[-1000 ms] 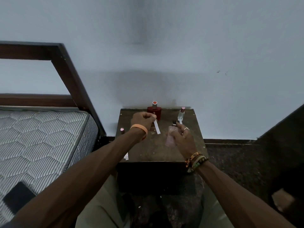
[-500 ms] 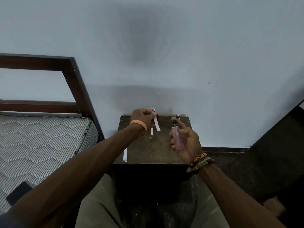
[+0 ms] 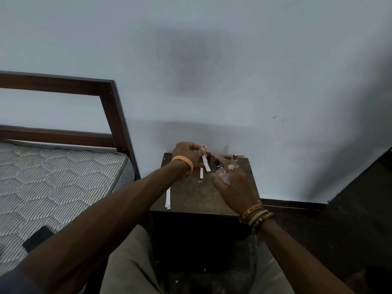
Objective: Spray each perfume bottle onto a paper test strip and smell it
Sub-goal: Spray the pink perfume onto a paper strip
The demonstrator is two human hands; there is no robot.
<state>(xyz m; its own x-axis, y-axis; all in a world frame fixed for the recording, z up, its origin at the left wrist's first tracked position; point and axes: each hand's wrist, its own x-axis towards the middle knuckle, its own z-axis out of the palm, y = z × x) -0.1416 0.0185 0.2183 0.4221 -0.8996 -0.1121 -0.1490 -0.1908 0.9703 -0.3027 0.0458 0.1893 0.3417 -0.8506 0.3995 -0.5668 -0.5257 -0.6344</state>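
My left hand [image 3: 187, 154] pinches a white paper test strip [image 3: 206, 163] that hangs down over the small dark table [image 3: 197, 196]. My right hand [image 3: 232, 181] grips a clear pinkish perfume bottle [image 3: 222, 174] with a dark sprayer, its nozzle close to the strip, forefinger stretched over the top. Behind the strip a red bottle [image 3: 205, 150] with a pale cap is partly hidden. A slim bottle with a pink cap [image 3: 234, 156] stands at the table's back right. One loose strip [image 3: 201, 172] lies mid-table and more strips [image 3: 168, 197] lie at its left edge.
A bed with a patterned mattress [image 3: 53, 183] and dark wooden frame [image 3: 114, 115] stands to the left, a black phone [image 3: 38, 238] lying on it. The wall rises just behind the table. Dark floor [image 3: 339, 230] lies to the right. My knees are below the table's front.
My right hand has lifted the pinkish bottle off the table and turned it toward the strip. The left hand keeps the strip raised. The camera has tilted up and back.
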